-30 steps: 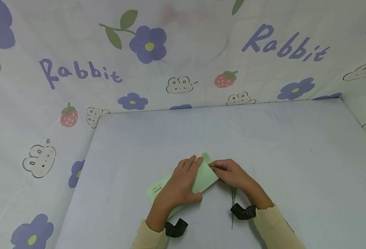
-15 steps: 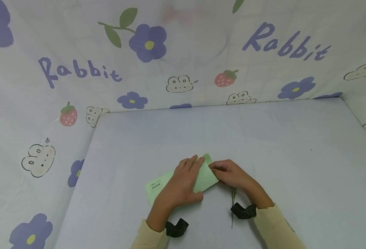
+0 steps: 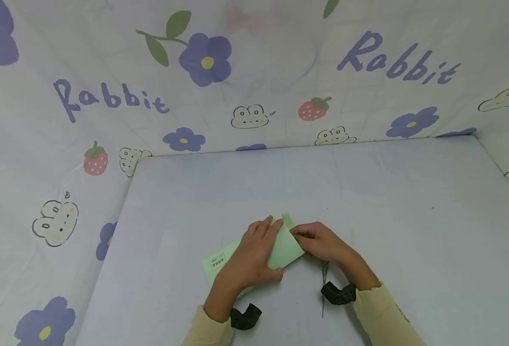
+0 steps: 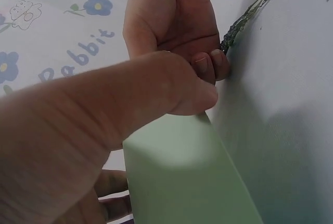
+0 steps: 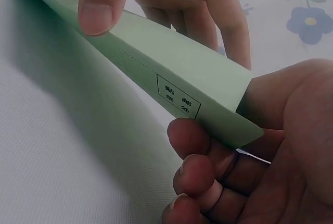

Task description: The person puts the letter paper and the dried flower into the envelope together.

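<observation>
A light green envelope [image 3: 286, 250] with a small printed box lies slanted near the table's front edge. My left hand [image 3: 250, 259] holds it, fingers spread over its top face and thumb [image 5: 96, 5] at its near edge. At the envelope's right end my right hand [image 3: 319, 242] pinches the paper between thumb and curled fingers [image 5: 192, 161]. In the left wrist view the envelope [image 4: 182, 177] runs under my left thumb [image 4: 104, 109] towards the right hand [image 4: 171, 15]. A thin dried plant stem [image 3: 323, 283] lies on the table below the right hand.
The pale lilac table [image 3: 366, 192] is walled on three sides by a cloth printed with flowers, strawberries and "Rabbit" [image 3: 397, 62]. Black camera mounts sit on both wrists [image 3: 245, 317].
</observation>
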The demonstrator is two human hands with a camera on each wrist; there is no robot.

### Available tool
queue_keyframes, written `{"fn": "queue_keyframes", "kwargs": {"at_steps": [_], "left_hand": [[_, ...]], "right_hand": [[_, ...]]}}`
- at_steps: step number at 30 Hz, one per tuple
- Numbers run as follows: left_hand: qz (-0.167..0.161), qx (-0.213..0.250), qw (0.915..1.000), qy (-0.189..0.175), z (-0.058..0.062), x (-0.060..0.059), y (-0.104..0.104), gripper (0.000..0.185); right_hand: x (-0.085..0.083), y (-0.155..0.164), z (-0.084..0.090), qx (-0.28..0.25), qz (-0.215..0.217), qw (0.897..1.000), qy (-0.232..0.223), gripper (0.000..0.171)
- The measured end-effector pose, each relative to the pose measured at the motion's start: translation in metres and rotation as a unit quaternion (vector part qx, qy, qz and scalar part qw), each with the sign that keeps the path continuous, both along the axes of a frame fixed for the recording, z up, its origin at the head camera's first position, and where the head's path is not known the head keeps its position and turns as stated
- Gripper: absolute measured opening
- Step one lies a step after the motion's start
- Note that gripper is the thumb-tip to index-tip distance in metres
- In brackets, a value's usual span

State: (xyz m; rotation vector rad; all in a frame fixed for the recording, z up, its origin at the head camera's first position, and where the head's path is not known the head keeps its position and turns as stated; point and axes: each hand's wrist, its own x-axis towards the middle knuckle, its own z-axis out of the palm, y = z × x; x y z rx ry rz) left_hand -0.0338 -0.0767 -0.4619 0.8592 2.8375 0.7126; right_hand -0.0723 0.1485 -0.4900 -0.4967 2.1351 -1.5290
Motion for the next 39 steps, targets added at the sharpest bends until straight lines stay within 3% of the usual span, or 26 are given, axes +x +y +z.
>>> {"fn": "queue_keyframes", "kwargs": {"at_steps": [13,24,33,39], "left_hand": [[0.004,-0.003,1.0000,0.007,0.001,-0.001,0.002,0.098],[-0.001,-0.010,0.9999,0.011,0.001,0.000,0.002,0.098],[0.001,-0.016,0.9999,0.006,0.000,0.000,0.002,0.097],[0.000,-0.008,1.0000,0.006,0.000,0.000,0.002,0.096]], "right_hand": [[-0.002,0.005,0.003,-0.001,0.004,1.000,0.005,0.028],[-0.005,0.029,0.016,0.014,-0.050,0.998,0.021,0.028],[-0.007,0.055,0.023,0.061,-0.105,0.992,0.029,0.028],[-0.007,0.067,0.027,0.162,-0.100,0.981,0.038,0.021]]}}
